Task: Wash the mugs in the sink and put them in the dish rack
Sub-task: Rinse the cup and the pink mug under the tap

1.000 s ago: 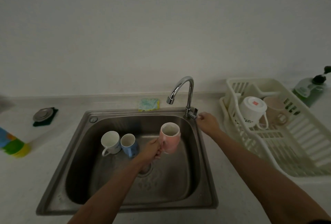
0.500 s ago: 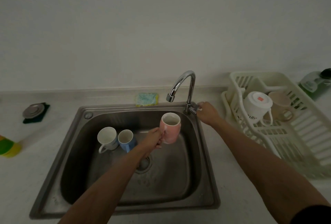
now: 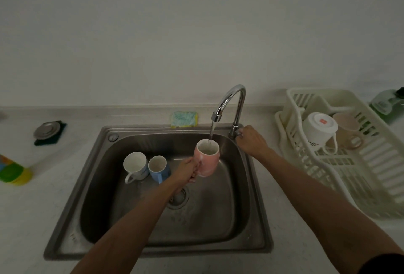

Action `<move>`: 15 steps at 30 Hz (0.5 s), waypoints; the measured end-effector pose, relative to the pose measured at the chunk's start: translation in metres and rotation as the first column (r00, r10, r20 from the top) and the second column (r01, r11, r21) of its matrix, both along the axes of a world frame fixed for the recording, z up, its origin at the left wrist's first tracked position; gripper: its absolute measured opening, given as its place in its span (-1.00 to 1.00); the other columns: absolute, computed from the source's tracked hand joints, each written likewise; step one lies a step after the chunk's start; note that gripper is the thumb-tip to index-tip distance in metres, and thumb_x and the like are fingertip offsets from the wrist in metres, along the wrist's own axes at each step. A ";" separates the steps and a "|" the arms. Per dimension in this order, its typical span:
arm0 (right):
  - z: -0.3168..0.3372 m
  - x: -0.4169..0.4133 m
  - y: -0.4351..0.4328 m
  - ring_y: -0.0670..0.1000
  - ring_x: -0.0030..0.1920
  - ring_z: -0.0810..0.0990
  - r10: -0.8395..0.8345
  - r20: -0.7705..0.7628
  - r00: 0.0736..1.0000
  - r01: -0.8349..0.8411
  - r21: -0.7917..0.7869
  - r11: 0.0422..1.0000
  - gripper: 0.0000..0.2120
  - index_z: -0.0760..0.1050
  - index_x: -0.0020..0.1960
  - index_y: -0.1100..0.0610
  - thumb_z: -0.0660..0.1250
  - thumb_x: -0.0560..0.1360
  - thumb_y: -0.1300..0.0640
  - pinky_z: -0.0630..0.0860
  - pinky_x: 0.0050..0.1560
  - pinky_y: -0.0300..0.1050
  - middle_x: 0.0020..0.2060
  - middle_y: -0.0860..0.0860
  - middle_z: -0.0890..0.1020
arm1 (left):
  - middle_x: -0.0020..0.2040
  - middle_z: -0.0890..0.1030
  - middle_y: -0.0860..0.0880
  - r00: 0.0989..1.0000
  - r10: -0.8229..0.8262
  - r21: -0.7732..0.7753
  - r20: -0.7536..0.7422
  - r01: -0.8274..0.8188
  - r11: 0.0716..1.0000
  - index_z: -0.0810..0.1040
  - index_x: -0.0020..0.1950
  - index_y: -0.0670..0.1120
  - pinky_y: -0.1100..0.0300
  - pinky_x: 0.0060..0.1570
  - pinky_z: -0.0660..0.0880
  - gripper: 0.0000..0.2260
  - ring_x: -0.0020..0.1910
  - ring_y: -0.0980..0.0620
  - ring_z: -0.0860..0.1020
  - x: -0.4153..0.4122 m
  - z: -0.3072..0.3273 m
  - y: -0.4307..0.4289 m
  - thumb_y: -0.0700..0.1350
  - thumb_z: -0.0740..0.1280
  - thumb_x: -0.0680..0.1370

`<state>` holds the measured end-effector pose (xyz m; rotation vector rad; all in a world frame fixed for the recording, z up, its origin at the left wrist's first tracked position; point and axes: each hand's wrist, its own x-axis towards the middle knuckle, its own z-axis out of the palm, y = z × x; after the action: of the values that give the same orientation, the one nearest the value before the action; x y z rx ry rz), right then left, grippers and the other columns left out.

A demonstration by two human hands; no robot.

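My left hand [image 3: 187, 171] holds a pink mug [image 3: 207, 160] upright by its handle, under the spout of the chrome faucet [image 3: 231, 103]. Water runs from the spout into the mug. My right hand [image 3: 251, 140] is closed on the faucet handle at the faucet's base. A white mug [image 3: 135, 164] and a smaller blue mug [image 3: 158, 167] stand side by side in the steel sink [image 3: 91, 186], left of the pink mug. In the cream dish rack [image 3: 371, 186] on the right lie a white mug [image 3: 318, 130], mouth down, and a beige mug [image 3: 347, 130].
A green-yellow sponge [image 3: 184, 119] lies behind the sink. A metal drain stopper [image 3: 47, 130] sits on a dark pad at the left. A colourful bottle [image 3: 13, 172] lies at the far left, a green soap bottle [image 3: 385, 104] at the far right. The drain [image 3: 179, 197] is open.
Water now flows from the faucet into the pink mug; before, no water ran. My left hand has raised the mug slightly toward the spout.
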<state>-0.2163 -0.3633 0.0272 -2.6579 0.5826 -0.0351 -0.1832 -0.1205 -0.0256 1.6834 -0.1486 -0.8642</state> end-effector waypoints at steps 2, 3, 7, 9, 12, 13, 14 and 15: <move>0.001 0.000 0.005 -0.02 -0.18 0.49 -0.044 0.045 0.998 0.044 -0.003 0.999 -0.79 0.52 0.11 0.16 0.19 0.58 0.12 0.42 -0.16 -0.15 0.10 0.10 0.47 | -0.40 0.34 0.03 1.000 -0.003 0.004 0.013 0.003 1.000 0.41 -0.18 -0.09 0.31 -0.48 0.27 -0.67 -0.43 0.12 0.28 0.000 0.004 0.001 0.09 0.14 0.65; 0.002 -0.001 0.009 0.00 -0.13 0.50 -0.060 0.082 0.995 0.060 0.002 0.998 -0.77 0.51 0.16 0.15 0.18 0.59 0.11 0.44 -0.10 -0.14 0.12 0.08 0.46 | -0.39 0.34 0.03 1.000 -0.007 0.009 0.022 0.006 1.000 0.41 -0.19 -0.09 0.31 -0.47 0.26 -0.68 -0.42 0.11 0.28 0.000 0.004 0.002 0.08 0.14 0.65; -0.008 -0.009 0.033 0.05 -0.11 0.61 -0.047 0.100 0.994 0.025 0.207 0.978 -0.76 0.60 -0.01 0.15 0.20 0.58 0.06 0.44 -0.12 -0.14 -0.08 0.07 0.61 | -0.38 0.37 0.02 0.995 -0.024 0.051 0.098 0.019 0.999 0.43 -0.16 -0.08 0.29 -0.45 0.26 -0.69 -0.42 0.11 0.30 -0.003 0.006 0.005 0.09 0.12 0.65; -0.014 -0.012 0.053 0.11 -0.12 0.68 -0.071 -0.078 0.994 0.102 0.539 0.836 -0.73 0.60 0.01 0.18 0.23 0.58 0.01 0.55 -0.12 -0.06 -0.16 0.10 0.67 | -0.33 0.43 -0.01 0.983 -0.036 0.100 0.183 0.018 0.995 0.45 -0.06 -0.13 0.29 -0.43 0.29 -0.69 -0.40 0.10 0.37 -0.003 0.006 0.005 0.07 0.10 0.66; -0.020 -0.011 0.077 0.17 -0.11 0.69 -0.081 -0.284 0.955 0.286 0.816 0.503 -0.77 0.49 0.15 0.25 0.24 0.59 0.12 0.62 -0.22 -0.08 -0.06 0.23 0.68 | -0.01 0.58 -0.22 0.945 -0.039 0.173 0.325 -0.019 0.985 0.46 0.28 -0.22 0.29 -0.28 0.40 -0.62 -0.07 -0.12 0.59 -0.002 0.003 0.007 0.03 0.09 0.67; -0.023 -0.007 0.083 0.19 -0.08 0.67 -0.099 -0.308 0.946 0.321 0.852 0.413 -0.77 0.44 0.20 0.27 0.22 0.59 0.20 0.64 -0.23 -0.06 0.01 0.30 0.65 | 0.08 0.58 -0.26 0.928 -0.045 0.191 0.370 -0.029 0.981 0.42 0.36 -0.20 0.27 -0.19 0.42 -0.62 0.03 -0.16 0.58 -0.001 0.001 0.009 0.01 0.10 0.67; -0.027 -0.004 0.088 0.21 -0.05 0.66 -0.132 -0.321 0.938 0.347 0.879 0.327 -0.76 0.41 0.24 0.30 0.19 0.59 0.28 0.65 -0.24 -0.04 0.07 0.34 0.61 | 0.10 0.58 -0.25 0.901 -0.069 0.214 0.429 -0.027 0.976 0.41 0.39 -0.18 0.29 -0.13 0.42 -0.63 0.04 -0.12 0.58 0.000 -0.001 0.012 -0.01 0.11 0.67; -0.030 -0.001 0.093 0.22 -0.03 0.64 -0.164 -0.329 0.930 0.362 0.896 0.256 -0.73 0.39 0.26 0.33 0.18 0.57 0.35 0.66 -0.27 -0.03 0.12 0.36 0.58 | 0.06 0.59 -0.23 0.868 -0.107 0.253 0.485 -0.022 0.967 0.42 0.38 -0.17 0.35 -0.15 0.40 -0.65 -0.03 -0.05 0.57 0.000 -0.002 0.015 -0.03 0.11 0.67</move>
<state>-0.2169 -0.2704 -0.0032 -1.3258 0.7769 0.3529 -0.1831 -0.1058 -0.0273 2.1274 -0.4454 -0.4738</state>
